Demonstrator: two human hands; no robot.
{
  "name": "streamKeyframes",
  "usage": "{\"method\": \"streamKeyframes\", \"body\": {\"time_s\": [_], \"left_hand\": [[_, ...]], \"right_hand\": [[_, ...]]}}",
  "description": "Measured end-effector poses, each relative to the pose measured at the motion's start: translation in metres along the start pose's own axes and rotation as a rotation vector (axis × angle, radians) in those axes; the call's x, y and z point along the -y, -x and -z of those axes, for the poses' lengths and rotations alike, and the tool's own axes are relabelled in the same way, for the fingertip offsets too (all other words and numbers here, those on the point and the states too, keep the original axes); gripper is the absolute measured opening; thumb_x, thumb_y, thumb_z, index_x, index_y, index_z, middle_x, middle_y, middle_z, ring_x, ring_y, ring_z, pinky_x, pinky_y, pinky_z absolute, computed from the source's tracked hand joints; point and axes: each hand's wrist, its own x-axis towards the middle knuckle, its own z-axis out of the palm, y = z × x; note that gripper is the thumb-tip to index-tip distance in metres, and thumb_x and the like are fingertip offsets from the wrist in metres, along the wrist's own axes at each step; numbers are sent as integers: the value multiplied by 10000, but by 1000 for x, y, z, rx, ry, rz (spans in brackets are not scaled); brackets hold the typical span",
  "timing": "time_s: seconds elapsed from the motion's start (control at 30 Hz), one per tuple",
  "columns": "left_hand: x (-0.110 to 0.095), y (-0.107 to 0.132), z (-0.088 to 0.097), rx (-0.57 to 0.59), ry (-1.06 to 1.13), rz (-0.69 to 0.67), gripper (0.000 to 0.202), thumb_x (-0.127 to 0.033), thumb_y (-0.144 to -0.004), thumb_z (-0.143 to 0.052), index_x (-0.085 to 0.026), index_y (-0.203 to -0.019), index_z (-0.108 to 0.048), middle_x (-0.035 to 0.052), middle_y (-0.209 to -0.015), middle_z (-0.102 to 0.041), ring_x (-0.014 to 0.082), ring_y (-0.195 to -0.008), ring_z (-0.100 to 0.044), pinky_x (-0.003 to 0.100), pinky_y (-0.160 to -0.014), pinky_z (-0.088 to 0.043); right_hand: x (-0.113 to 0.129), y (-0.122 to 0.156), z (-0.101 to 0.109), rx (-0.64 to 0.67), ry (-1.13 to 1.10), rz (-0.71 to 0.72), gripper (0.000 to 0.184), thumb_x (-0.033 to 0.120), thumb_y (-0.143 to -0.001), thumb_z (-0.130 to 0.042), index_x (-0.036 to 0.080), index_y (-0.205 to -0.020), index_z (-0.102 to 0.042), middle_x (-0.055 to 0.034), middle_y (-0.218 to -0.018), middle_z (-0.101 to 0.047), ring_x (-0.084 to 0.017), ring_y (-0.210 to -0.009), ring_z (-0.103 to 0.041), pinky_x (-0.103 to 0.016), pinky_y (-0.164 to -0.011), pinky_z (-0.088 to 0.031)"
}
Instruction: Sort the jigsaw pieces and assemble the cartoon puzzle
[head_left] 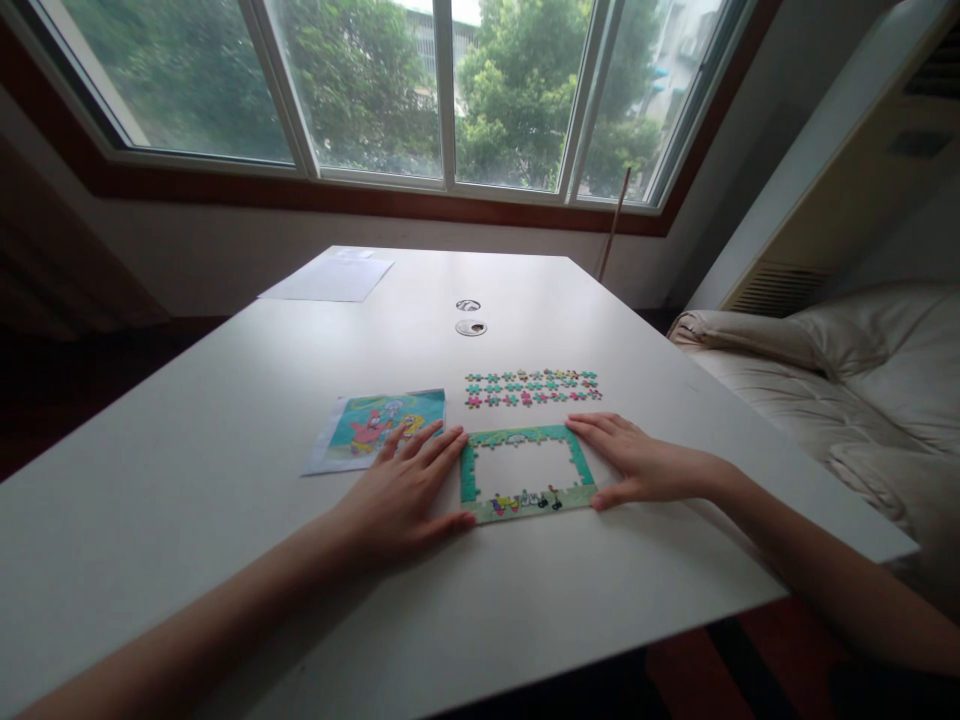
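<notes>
A puzzle border [525, 437], green with a bare white middle, lies on the white table [225, 420]. My left hand [405, 490] rests flat against its left side, fingers stretched out and thumb at the lower left corner. My right hand [634, 460] lies flat against its right side, fingers spread, thumb at the lower right corner. Neither hand grips anything. Just beyond the frame, several loose puzzle pieces [532, 388] are laid out in two rows. A cartoon reference picture [379, 425] lies to the left, partly under my left fingertips.
A sheet of paper [330, 277] lies at the table's far left. Two round cable ports [470, 317] sit in the tabletop's middle. A cream sofa [847, 370] stands right of the table. A thin stick [613, 225] leans below the window.
</notes>
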Motion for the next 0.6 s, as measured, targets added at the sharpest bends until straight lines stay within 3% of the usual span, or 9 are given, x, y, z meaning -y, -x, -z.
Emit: {"method": "streamKeyframes", "body": {"time_s": [0.4,0.5,0.6], "left_hand": [[4,2,-1,-30,-38,12,770,-650,-848,-243,-156,-1425,-122,84,-1462,-213,310,-1323,-178,502,-1055,-93],[20,6,11,-54,-105,92,699,-611,-874,-227,-168,-1414,-186,85,-1450,-253,298,-1317,-204,507,-1046,-121],[56,15,28,-72,-187,220,603,-543,-894,-254,-179,-1372,-306,103,-1405,-346,302,-1280,-286,514,-1006,-206]], "right_hand": [[-5,2,5,76,33,-35,1047,714,-644,-517,94,-1417,-174,-168,-1445,-215,-326,-1321,-186,-439,-1081,-211],[-8,3,6,82,61,-81,1080,723,-620,-530,71,-1411,-189,-184,-1446,-206,-340,-1321,-181,-452,-1081,-208],[-10,3,5,68,68,-83,1066,715,-612,-546,86,-1406,-216,-183,-1433,-243,-349,-1312,-206,-467,-1071,-229]]}}
